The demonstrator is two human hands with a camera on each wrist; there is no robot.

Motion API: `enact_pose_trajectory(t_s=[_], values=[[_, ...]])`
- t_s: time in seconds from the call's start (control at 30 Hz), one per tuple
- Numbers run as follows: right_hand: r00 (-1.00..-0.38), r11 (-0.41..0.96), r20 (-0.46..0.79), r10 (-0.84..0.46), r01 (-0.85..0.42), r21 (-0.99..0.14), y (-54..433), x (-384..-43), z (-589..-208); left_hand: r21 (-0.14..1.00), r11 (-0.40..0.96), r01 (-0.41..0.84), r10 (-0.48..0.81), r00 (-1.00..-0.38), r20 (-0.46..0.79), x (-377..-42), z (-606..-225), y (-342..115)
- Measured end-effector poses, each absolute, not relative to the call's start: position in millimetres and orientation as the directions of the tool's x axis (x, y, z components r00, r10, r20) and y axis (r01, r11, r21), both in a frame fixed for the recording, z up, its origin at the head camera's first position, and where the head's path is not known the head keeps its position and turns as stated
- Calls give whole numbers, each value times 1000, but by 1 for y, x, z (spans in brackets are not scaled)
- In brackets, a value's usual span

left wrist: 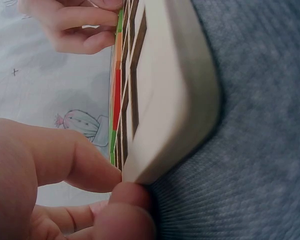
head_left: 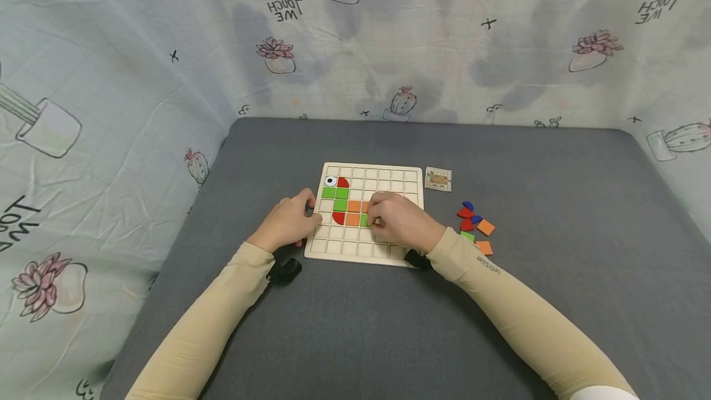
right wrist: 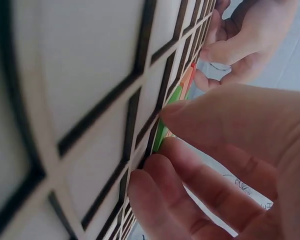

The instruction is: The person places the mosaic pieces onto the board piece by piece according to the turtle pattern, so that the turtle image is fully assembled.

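A wooden grid board [head_left: 361, 252] lies on the grey table, with colored tiles set in its cells. My left hand [head_left: 289, 221] pinches the board's left edge between thumb and fingers, as the left wrist view shows up close. Over the middle of the board, my right hand [head_left: 402, 221] pinches a green square tile [right wrist: 161, 131] at the grid. Left of that hand are an orange tile [head_left: 353, 207], a red quarter-round tile [head_left: 339, 218] and several green tiles [head_left: 340, 205]. A round eye tile [head_left: 330, 181] sits near the upper left corner. My right hand hides several cells.
Loose tiles lie right of the board: an orange square [head_left: 486, 227], a red piece [head_left: 467, 225], a blue half-round [head_left: 468, 205] and a green one [head_left: 468, 236], partly behind the right wrist. A small pattern card [head_left: 438, 179] rests by the board's upper right corner.
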State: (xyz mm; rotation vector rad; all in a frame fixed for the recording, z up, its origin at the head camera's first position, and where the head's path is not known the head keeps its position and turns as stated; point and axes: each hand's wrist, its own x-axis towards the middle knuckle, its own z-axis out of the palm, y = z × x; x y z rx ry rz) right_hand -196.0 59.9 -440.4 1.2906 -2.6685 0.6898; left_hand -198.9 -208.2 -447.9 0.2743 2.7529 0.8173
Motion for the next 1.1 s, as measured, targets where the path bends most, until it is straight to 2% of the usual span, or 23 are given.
enact_pose_trajectory(t_s=[0.23,0.5,0.8,1.1], values=[[-642,546,252,-724,-757,-360,62,-194,-439,561,821,102,252,-948,-196,-199,-448,-209],[-688,569,250,-682,-713,-409,77,-189,-433,564,818,116,263,-947,-186,-199,-448,-209],[-764,646,235,-601,-637,-420,110,-178,-428,559,823,106,253,-948,-193,-199,-449,-208],[-797,684,253,-549,-602,-411,148,-173,-427,553,827,96,246,-948,-203,-198,-446,-207]])
